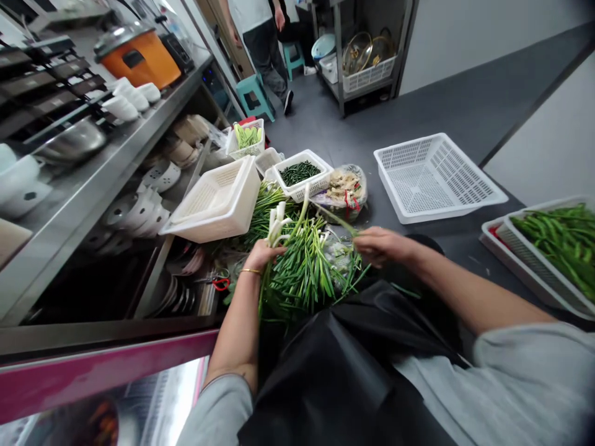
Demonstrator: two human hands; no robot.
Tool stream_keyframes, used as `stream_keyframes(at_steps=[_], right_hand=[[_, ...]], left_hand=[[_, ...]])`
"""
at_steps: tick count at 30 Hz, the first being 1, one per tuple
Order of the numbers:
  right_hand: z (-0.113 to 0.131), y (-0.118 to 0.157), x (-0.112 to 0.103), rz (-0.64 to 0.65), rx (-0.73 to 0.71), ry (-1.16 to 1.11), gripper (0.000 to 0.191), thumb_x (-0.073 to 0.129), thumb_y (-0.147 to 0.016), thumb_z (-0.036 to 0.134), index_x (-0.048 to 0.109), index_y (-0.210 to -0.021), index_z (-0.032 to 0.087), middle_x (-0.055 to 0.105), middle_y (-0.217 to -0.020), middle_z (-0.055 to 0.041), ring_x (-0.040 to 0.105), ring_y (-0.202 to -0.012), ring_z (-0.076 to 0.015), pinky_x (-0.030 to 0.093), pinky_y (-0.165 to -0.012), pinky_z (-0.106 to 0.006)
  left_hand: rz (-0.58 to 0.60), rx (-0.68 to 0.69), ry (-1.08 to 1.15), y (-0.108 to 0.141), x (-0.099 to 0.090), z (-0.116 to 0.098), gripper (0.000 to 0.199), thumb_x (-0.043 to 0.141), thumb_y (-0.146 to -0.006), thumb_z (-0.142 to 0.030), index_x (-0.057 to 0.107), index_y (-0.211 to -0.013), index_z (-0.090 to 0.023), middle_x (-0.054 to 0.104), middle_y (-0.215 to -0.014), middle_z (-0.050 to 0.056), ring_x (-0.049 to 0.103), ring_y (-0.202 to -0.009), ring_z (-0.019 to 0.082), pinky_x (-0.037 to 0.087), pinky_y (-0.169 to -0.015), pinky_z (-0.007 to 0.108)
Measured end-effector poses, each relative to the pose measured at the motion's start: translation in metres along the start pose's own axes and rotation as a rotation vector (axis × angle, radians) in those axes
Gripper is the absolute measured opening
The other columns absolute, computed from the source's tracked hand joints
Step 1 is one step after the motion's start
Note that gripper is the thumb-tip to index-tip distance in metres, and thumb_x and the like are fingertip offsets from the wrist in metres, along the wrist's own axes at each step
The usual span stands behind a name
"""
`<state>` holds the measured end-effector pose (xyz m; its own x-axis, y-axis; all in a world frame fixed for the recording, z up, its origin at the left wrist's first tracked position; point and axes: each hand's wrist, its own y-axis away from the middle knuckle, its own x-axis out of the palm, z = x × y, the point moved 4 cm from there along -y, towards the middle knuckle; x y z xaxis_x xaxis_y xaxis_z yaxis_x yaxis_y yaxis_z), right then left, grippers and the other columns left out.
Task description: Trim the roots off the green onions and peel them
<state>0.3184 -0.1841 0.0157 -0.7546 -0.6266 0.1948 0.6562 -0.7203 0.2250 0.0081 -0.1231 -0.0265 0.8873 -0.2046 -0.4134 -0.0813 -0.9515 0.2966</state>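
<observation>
My left hand [266,255] is closed around a small bunch of scallions [277,224], white stalk ends pointing up. A thin green stalk or leaf [338,220] runs to the fingers of my right hand [377,245], which are pinched shut on it. Between and below my hands spreads a big heap of green scallion leaves [304,269]. Beside it lies a clear plastic bag [338,253], partly covered by leaves.
Ahead stand a white basket of dark green pieces [300,173] and a bag of pale food [344,189]. White tubs [218,198] lean at left by a steel shelf [116,167]. A large basket [434,179] and green peppers [564,241] are right. A person [260,43] stands beyond.
</observation>
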Motion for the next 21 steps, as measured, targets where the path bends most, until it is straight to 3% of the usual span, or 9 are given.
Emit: stream_keyframes(at_steps=[3, 6, 8, 11, 13, 16, 19, 21], right_hand=[[0.038, 0.055, -0.045, -0.246, -0.200, -0.058, 0.041, 0.055, -0.088, 0.045, 0.039, -0.061, 0.020, 0.027, -0.049, 0.0072, 0.028, -0.037, -0.0060, 0.033, -0.038, -0.021], [0.067, 0.078, -0.080, -0.414, -0.444, -0.110, 0.042, 0.049, -0.092, 0.045, 0.035, -0.061, 0.021, 0.025, -0.050, 0.0073, 0.022, -0.037, -0.0058, 0.035, -0.044, -0.022], [0.072, 0.069, -0.100, -0.578, -0.519, -0.021, 0.047, 0.036, -0.096, 0.051, 0.029, -0.059, 0.022, 0.019, -0.048, 0.0082, 0.017, -0.037, -0.0069, 0.034, -0.046, -0.022], [0.058, 0.022, -0.116, -0.747, -0.371, 0.260, 0.054, 0.026, -0.097, 0.051, 0.034, -0.051, 0.025, 0.022, -0.042, 0.0080, 0.028, -0.041, -0.0084, 0.040, -0.054, -0.018], [0.040, -0.021, -0.110, -0.708, -0.223, 0.365, 0.051, 0.044, -0.092, 0.048, 0.047, -0.049, 0.021, 0.038, -0.042, 0.0053, 0.044, -0.051, -0.0077, 0.043, -0.059, -0.014], [0.017, -0.080, -0.072, -0.570, -0.114, 0.392, 0.032, 0.073, -0.075, 0.038, 0.061, -0.058, 0.014, 0.059, -0.054, -0.0009, 0.057, -0.058, -0.0090, 0.046, -0.060, -0.016], [0.005, -0.124, -0.014, -0.283, -0.119, 0.233, 0.026, 0.075, -0.074, 0.038, 0.067, -0.082, 0.014, 0.068, -0.069, -0.0026, 0.061, -0.055, -0.0106, 0.049, -0.052, -0.019], [0.002, -0.140, 0.011, -0.212, -0.146, 0.089, 0.031, 0.076, -0.073, 0.041, 0.064, -0.081, 0.013, 0.066, -0.064, -0.0021, 0.060, -0.050, -0.0111, 0.050, -0.046, -0.020]], left_hand=[[-0.037, -0.004, -0.011, -0.007, -0.018, 0.014, 0.027, 0.082, -0.053, -0.029, 0.063, -0.066, -0.014, 0.060, -0.052, 0.000, 0.045, -0.036, 0.009, 0.033, -0.036, 0.022], [-0.006, -0.020, -0.054, -0.012, -0.014, 0.017, 0.027, 0.082, -0.053, -0.029, 0.064, -0.065, -0.012, 0.059, -0.050, -0.001, 0.044, -0.035, 0.009, 0.032, -0.036, 0.022], [0.003, -0.038, -0.055, -0.014, -0.009, 0.016, 0.026, 0.082, -0.054, -0.030, 0.064, -0.062, -0.013, 0.061, -0.051, 0.001, 0.044, -0.035, 0.008, 0.031, -0.035, 0.022], [0.046, -0.001, 0.044, -0.011, -0.003, 0.005, 0.025, 0.080, -0.058, -0.033, 0.063, -0.059, -0.015, 0.066, -0.056, 0.004, 0.042, -0.035, 0.008, 0.027, -0.034, 0.021], [0.092, 0.028, 0.120, -0.006, 0.002, -0.008, 0.024, 0.080, -0.060, -0.034, 0.065, -0.062, -0.015, 0.067, -0.059, 0.006, 0.041, -0.036, 0.008, 0.025, -0.033, 0.021], [0.157, 0.016, 0.181, 0.004, 0.014, -0.024, 0.025, 0.081, -0.059, -0.033, 0.068, -0.069, -0.015, 0.068, -0.060, 0.008, 0.045, -0.039, 0.010, 0.027, -0.034, 0.022], [0.204, -0.004, 0.193, 0.011, 0.032, -0.031, 0.030, 0.083, -0.055, -0.030, 0.069, -0.075, -0.014, 0.067, -0.063, 0.008, 0.053, -0.046, 0.014, 0.031, -0.036, 0.022], [0.159, 0.013, 0.227, 0.013, 0.041, -0.031, 0.033, 0.084, -0.054, -0.030, 0.068, -0.078, -0.014, 0.068, -0.066, 0.007, 0.058, -0.051, 0.016, 0.033, -0.037, 0.021]])
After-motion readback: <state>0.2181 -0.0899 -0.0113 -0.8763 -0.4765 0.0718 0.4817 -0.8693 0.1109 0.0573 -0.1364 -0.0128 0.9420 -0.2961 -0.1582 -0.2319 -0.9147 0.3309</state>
